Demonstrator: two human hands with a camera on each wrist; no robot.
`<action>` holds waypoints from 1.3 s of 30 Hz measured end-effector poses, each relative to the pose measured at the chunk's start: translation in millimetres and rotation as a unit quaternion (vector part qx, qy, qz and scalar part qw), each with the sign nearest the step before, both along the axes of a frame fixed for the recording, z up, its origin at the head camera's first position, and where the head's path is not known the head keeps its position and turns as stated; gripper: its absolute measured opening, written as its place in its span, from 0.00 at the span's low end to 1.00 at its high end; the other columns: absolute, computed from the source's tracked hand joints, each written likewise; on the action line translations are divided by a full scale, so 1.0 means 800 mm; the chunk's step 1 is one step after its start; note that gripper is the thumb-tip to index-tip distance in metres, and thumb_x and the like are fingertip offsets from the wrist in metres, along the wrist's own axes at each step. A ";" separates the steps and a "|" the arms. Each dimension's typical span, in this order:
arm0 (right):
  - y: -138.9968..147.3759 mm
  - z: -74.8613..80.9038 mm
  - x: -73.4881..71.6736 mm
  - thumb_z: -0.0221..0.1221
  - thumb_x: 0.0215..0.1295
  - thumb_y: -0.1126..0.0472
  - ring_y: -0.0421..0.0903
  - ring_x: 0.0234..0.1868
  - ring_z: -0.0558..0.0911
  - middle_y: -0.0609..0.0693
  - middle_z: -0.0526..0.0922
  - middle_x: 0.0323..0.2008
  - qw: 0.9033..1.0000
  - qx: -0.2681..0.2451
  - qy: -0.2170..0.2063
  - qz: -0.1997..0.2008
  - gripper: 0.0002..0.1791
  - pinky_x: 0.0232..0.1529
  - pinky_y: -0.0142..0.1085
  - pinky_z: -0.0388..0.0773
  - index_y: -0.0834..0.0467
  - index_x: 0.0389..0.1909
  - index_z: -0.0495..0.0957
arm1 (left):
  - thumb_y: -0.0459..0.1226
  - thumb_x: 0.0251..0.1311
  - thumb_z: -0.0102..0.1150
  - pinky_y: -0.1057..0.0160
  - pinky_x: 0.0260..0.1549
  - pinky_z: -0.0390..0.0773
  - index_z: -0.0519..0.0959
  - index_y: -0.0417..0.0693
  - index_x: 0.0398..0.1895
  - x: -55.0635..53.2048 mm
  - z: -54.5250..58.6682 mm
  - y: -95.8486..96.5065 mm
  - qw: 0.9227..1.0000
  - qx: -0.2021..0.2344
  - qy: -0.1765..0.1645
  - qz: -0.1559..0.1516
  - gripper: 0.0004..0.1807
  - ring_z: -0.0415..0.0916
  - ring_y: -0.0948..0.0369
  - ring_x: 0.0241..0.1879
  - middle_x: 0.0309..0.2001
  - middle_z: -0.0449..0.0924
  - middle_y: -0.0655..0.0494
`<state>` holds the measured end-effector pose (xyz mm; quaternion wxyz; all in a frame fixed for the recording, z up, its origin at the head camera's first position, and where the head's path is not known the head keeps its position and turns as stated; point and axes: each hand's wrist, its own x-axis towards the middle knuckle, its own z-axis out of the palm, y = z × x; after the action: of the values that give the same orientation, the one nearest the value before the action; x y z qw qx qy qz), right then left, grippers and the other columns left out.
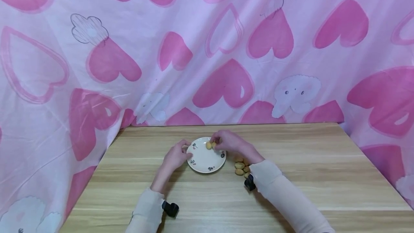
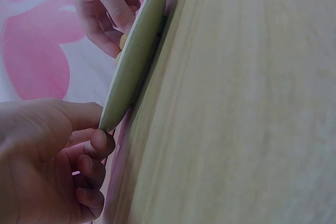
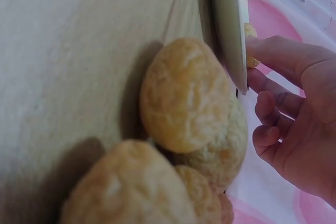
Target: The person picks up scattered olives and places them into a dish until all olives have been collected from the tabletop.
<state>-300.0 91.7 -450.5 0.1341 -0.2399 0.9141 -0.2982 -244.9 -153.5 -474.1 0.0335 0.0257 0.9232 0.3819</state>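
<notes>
A white plate [image 1: 207, 161] with small dark prints around its edge lies on the table. My left hand [image 1: 176, 156] pinches its left rim between thumb and fingers; the left wrist view shows the plate's underside [image 2: 134, 72] edge-on. Over the plate's upper right, my right hand [image 1: 231, 142] holds a small wrinkled potato [image 1: 214, 145] with its fingertips, low against the surface. Another potato [image 1: 208, 146] sits on the plate just left of it. The right wrist view shows the right thumb against a potato [image 3: 252, 61], partly hidden by the plate's rim.
Several small potatoes [image 1: 239, 165] lie in a group on the wooden table [image 1: 207, 197], right of the plate and partly under the right forearm. They loom close in the right wrist view, with one potato [image 3: 184, 95] in front. A pink heart-patterned cloth [image 1: 223, 82] hangs behind.
</notes>
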 end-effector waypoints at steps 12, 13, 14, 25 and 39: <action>0.003 0.013 0.010 0.66 0.60 0.62 0.41 0.43 0.78 0.43 0.82 0.41 1.000 0.015 0.021 0.004 0.14 0.50 0.39 0.77 0.50 0.48 0.84 | 0.38 0.56 0.68 0.62 0.29 0.67 0.77 0.51 0.58 -0.002 -0.001 -0.002 1.000 -0.004 0.000 0.006 0.25 0.71 0.59 0.27 0.27 0.77 0.55; 0.004 0.015 0.012 0.66 0.61 0.61 0.41 0.43 0.78 0.43 0.82 0.41 1.000 0.012 0.020 0.001 0.14 0.49 0.40 0.77 0.50 0.48 0.84 | 0.38 0.56 0.68 0.62 0.29 0.67 0.77 0.51 0.58 -0.003 -0.001 -0.003 1.000 -0.004 0.001 0.006 0.25 0.71 0.59 0.27 0.27 0.77 0.55; 0.007 0.017 0.014 0.65 0.62 0.61 0.42 0.42 0.77 0.44 0.82 0.41 1.000 0.009 0.021 -0.001 0.14 0.48 0.40 0.77 0.50 0.48 0.84 | 0.38 0.56 0.68 0.62 0.29 0.68 0.77 0.51 0.58 -0.003 -0.001 -0.003 1.000 -0.004 0.001 0.007 0.25 0.71 0.59 0.27 0.27 0.77 0.55; 0.042 0.032 0.032 0.63 0.64 0.60 0.43 0.39 0.76 0.44 0.81 0.41 0.999 -0.006 0.035 -0.006 0.13 0.42 0.39 0.75 0.53 0.50 0.83 | 0.38 0.55 0.68 0.62 0.30 0.69 0.77 0.51 0.59 -0.003 0.001 -0.001 1.000 -0.003 -0.004 0.004 0.25 0.72 0.59 0.28 0.28 0.79 0.55; 0.078 0.026 0.044 0.64 0.63 0.60 0.42 0.39 0.77 0.44 0.83 0.39 0.999 0.009 0.051 -0.002 0.12 0.44 0.39 0.77 0.52 0.48 0.84 | 0.38 0.56 0.68 0.62 0.27 0.67 0.77 0.51 0.60 -0.005 -0.003 0.001 1.000 -0.003 -0.010 0.003 0.26 0.70 0.59 0.25 0.26 0.77 0.54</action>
<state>-265.1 153.8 -429.8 0.0893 -0.2517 0.9229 -0.2775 -249.2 -152.7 -476.2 0.0419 0.0184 0.9241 0.3793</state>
